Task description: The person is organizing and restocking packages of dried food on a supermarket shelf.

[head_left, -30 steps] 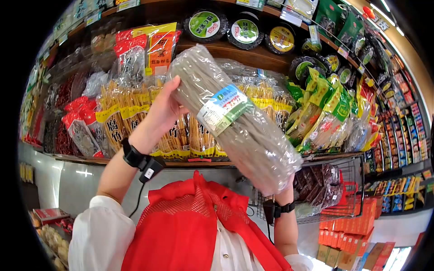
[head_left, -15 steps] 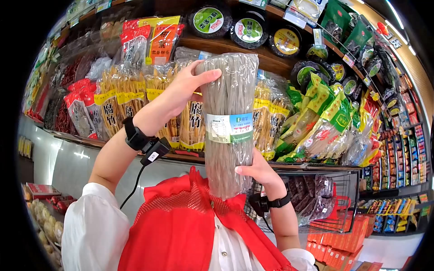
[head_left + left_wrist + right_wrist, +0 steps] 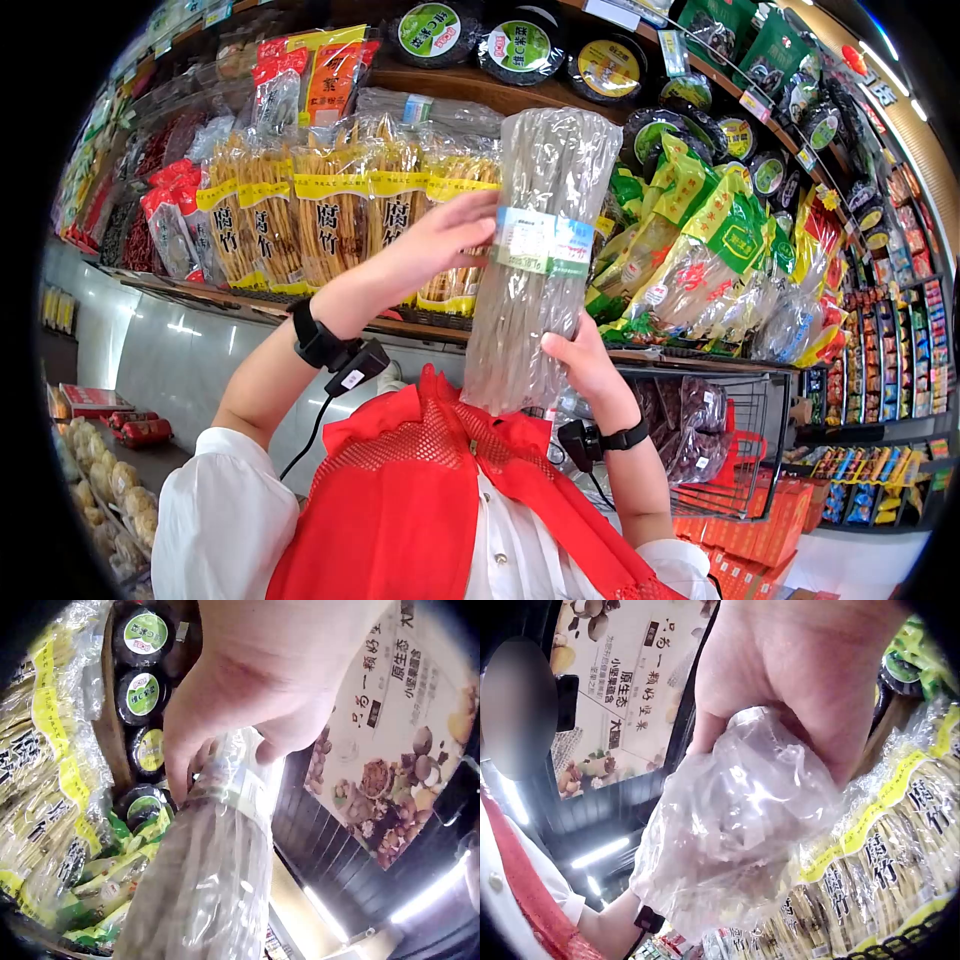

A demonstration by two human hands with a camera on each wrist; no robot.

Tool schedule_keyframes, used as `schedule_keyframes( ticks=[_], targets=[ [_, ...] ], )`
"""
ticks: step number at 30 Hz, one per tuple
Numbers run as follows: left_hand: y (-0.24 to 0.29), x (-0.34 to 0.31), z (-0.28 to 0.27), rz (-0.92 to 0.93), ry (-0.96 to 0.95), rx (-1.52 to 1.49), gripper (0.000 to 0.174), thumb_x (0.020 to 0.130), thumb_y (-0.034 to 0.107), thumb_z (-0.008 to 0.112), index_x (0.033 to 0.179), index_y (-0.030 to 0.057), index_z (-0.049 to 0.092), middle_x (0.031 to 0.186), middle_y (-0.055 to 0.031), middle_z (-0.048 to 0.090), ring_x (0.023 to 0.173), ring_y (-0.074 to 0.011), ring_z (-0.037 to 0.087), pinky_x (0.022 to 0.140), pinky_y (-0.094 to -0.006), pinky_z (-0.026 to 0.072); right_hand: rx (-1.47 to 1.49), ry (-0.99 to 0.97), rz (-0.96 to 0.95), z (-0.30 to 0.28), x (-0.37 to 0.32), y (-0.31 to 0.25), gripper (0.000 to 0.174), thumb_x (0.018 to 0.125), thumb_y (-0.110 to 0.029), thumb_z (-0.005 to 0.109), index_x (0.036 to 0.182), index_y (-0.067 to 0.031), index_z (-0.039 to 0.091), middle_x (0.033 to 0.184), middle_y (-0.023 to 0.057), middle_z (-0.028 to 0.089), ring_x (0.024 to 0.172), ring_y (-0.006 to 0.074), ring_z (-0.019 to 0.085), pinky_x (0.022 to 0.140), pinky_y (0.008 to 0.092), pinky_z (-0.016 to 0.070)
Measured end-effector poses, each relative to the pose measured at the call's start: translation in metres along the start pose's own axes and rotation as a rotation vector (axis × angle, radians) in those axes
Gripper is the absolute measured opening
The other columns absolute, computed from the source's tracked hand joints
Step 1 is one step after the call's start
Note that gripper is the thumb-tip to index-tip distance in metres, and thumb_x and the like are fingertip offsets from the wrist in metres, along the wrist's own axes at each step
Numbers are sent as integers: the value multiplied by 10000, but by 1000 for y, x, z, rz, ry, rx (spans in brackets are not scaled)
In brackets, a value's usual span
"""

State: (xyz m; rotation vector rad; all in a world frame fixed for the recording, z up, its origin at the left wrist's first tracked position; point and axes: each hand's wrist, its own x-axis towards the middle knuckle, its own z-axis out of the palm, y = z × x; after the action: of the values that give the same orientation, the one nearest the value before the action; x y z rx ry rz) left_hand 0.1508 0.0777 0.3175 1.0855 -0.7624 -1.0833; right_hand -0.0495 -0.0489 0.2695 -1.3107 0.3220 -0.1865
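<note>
Noodle packet [image 3: 530, 290] had swung from tilted to upright, level with the shelf [image 3: 450, 90], label facing the person; left hand [image 3: 440, 240] slid down to grip its label band, right hand [image 3: 585, 365] still clutched the bottom end.

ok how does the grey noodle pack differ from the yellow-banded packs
The grey noodle pack is held near upright by the left hand and right hand; the yellow-banded packs stand in a row on the shelf. The grey noodle pack wears a blue-green label; the yellow-banded packs hold tan sticks. Both are long and clear-wrapped.
</note>
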Motion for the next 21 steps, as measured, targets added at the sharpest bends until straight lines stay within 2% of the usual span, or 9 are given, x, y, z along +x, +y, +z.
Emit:
schedule_keyframes(
  ticks=[2, 7, 11, 13, 14, 15, 17, 19, 21],
  targets=[
    [-7, -5, 11, -9, -47, 74, 567, 900, 264, 478, 1368, 56, 233, 1384, -91, 300, 1224, -208, 369, 979, -368, 356, 40, 1, -29, -8, -6, -4, 686, 725, -286, 716, 1239, 2, 365, 1128, 67, 523, 1012, 143, 504, 886, 301, 396],
    [-27, -12, 20, -16, -157, 51, 573, 909, 265, 468, 1381, 64, 212, 1396, -83, 287, 1237, -212, 358, 984, -361, 355, 39, 49, -59, -18, -18, -11, 704, 715, -269, 728, 1242, 14, 355, 1138, 77, 522, 1036, 153, 501, 900, 306, 392],
    [-33, -15, 26, -1, -139, 93, 556, 916, 283, 455, 1375, 57, 235, 1399, -82, 288, 1244, -237, 352, 987, -359, 352, -177, 143, -117, -14, -20, -30, 732, 689, -210, 749, 1252, 25, 344, 1138, 99, 527, 1036, 175, 509, 910, 320, 389],
    [-28, -17, 32, 62, -147, 61, 570, 917, 284, 454, 1384, 66, 210, 1414, -85, 256, 1255, -248, 335, 1000, -359, 332, -587, 302, -208, -9, -20, -41, 768, 652, -168, 759, 1264, 29, 338, 1136, 155, 535, 1035, 215, 529, 897, 330, 406],
    [-25, -19, 38, 87, -141, 31, 671, 894, 299, 499, 1405, 93, 116, 1435, -82, 205, 1264, -249, 318, 1011, -371, 311, -708, 369, -192, -4, -20, -45, 808, 618, -144, 762, 1279, 24, 328, 1119, 215, 532, 1030, 288, 543, 875, 358, 429],
    [-25, -18, 42, 88, -142, 36, 671, 894, 299, 499, 1405, 93, 116, 1435, -82, 205, 1264, -249, 318, 1011, -371, 311, -705, 370, -196, 0, -19, -48, 808, 618, -144, 762, 1279, 24, 328, 1119, 215, 532, 1030, 288, 543, 875, 358, 429],
    [-26, -14, 47, 200, -148, -25, 794, 860, 318, 556, 1409, 112, 21, 1433, -84, 199, 1261, -245, 317, 1011, -385, 305, -1092, 491, -378, 10, -15, -49, 827, 616, -144, 759, 1294, 15, 312, 1115, 244, 515, 1009, 360, 535, 844, 390, 446],
    [-25, -8, 44, 217, -167, -53, 812, 835, 325, 590, 1401, 120, 46, 1408, -86, 243, 1244, -245, 338, 1012, -403, 313, -1134, 525, -459, 15, -10, -45, 793, 613, -118, 744, 1288, -6, 343, 1108, 228, 510, 999, 383, 516, 837, 411, 437],
    [-33, -4, 34, 96, -79, -275, 727, 844, 298, 581, 1377, 97, 130, 1378, -88, 286, 1230, -244, 358, 1015, -424, 321, -1485, 610, -624, 21, -5, -45, 745, 590, -51, 728, 1263, -43, 408, 1124, 182, 517, 1018, 346, 514, 855, 400, 420]
  ],
)
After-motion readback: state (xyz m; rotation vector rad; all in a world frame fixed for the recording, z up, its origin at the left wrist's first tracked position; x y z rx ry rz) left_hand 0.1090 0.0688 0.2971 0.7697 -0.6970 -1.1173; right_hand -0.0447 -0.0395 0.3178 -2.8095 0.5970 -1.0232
